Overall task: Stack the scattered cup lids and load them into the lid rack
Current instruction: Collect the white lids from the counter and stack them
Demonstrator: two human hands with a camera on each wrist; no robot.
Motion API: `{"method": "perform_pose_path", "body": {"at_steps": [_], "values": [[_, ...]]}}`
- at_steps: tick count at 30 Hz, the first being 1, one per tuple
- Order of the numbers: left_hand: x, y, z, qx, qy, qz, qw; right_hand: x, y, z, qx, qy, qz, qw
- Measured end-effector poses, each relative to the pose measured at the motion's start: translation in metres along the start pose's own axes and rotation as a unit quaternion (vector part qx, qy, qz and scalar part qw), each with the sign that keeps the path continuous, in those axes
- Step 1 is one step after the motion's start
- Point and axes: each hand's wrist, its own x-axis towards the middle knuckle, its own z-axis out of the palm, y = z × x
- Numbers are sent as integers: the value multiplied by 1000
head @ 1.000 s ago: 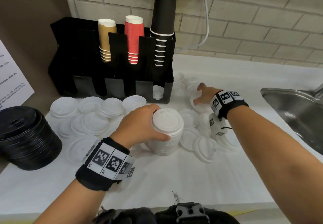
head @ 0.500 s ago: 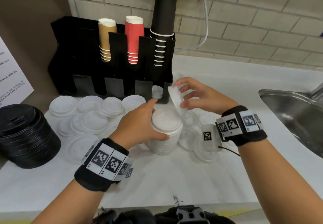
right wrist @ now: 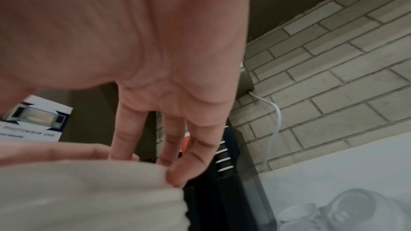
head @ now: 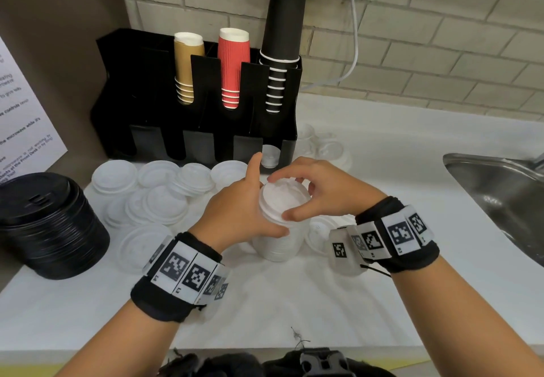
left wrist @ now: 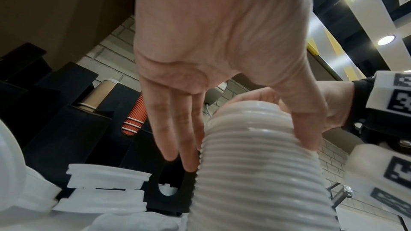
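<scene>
A tall stack of white lids (head: pixel 278 244) stands mid-counter. My left hand (head: pixel 250 200) grips its side, thumb in front, index finger raised. The left wrist view shows that hand (left wrist: pixel 242 129) with straight fingers and thumb on either side of the ribbed stack (left wrist: pixel 262 182). My right hand (head: pixel 297 194) pinches a white lid (head: pixel 278 203) by its rim, on top of the stack. In the right wrist view the fingertips of my right hand (right wrist: pixel 124 161) touch the lid's edge (right wrist: pixel 89 199). Behind stands the black lid rack (head: pixel 206 147), with a white lid (head: pixel 269 155) in its right slot.
Several loose white lids (head: pixel 159 197) lie left of the stack, and more lie to its right (head: pixel 321 229) and beside the rack (head: pixel 326 147). A pile of black lids (head: pixel 44 223) sits far left. Paper cups (head: pixel 232 67) fill the rack's top. A steel sink (head: pixel 500 194) borders the right.
My right hand picked a lid from the group right of the rack and carried it left onto the top of the stack. My left hand stayed on the stack.
</scene>
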Motion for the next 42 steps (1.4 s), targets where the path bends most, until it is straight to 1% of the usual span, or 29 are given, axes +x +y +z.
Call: {"method": "perform_pose_path", "body": {"at_steps": [6, 12, 16, 19, 21, 22, 23, 24, 25, 26, 27, 28, 29, 30, 32, 34, 36, 39, 42], "values": [[0, 1, 1, 7, 0, 2, 1000, 2, -10, -1, -48, -5, -7, 999], [-1, -1, 1, 22, 4, 20, 1000, 1, -19, 1, -87, -16, -4, 996], [-1, -2, 1, 7, 12, 25, 1000, -2, -15, 4, -60, -10, 14, 998], [0, 0, 0, 13, 7, 26, 1000, -5, -14, 8, -47, 4, 6, 999], [2, 2, -2, 23, 2, 25, 999, -6, -10, 2, -32, -15, 4, 999], [4, 3, -3, 27, 0, 23, 999, -5, -5, -5, 1, -27, 11, 1000], [5, 3, -4, 31, -3, 19, 999, -4, 3, -15, 56, -28, 25, 998], [6, 3, -5, 36, -6, 15, 999, -1, 13, -25, 124, -8, 42, 991], [7, 4, -6, 41, -10, 12, 999, 5, 26, -35, 190, 39, 64, 979], [8, 4, -7, 47, -13, 10, 999, 13, 42, -45, 238, 102, 96, 961], [8, 3, -8, 50, -15, 8, 999, 22, 59, -55, 263, 161, 137, 941], [9, 4, -8, 52, -17, 5, 999, 31, 75, -63, 266, 202, 181, 925], [9, 3, -8, 51, -19, 3, 998, 42, 93, -69, 248, 220, 228, 916], [10, 3, -9, 51, -20, 2, 999, 52, 109, -73, 213, 211, 276, 913], [11, 3, -9, 52, -22, 1, 998, 69, 136, -74, 108, 138, 355, 918], [12, 3, -9, 56, -24, 2, 998, 81, 152, -67, 3, 70, 386, 920], [12, 3, -9, 57, -22, 3, 998, 92, 160, -56, -85, 32, 374, 923], [13, 2, -9, 62, -21, 5, 998, 106, 164, -46, -218, -35, 326, 919], [14, 1, -9, 66, -22, 5, 998, 114, 165, -45, -265, -106, 316, 905]]}}
